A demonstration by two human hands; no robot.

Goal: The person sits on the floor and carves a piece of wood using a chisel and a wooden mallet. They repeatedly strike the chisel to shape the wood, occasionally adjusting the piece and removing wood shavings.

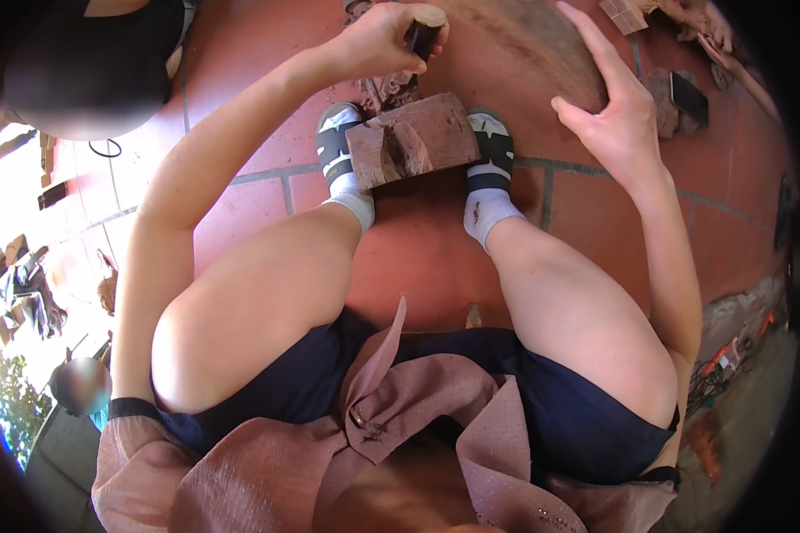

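I sit over a red tiled floor with my knees apart. My left hand is closed around a dark-handled tool with a round wooden top, held upright just beyond a carved piece of wood. A reddish wooden block lies between my two sandalled feet, with a notch cut in its near side. My right hand is open, fingers spread, raised over the floor to the right of the block and holding nothing.
A dark phone lies on the tiles at the far right. Small wood pieces sit at the top right. Tools and orange cables lie by the right edge. Clutter fills the bright left side.
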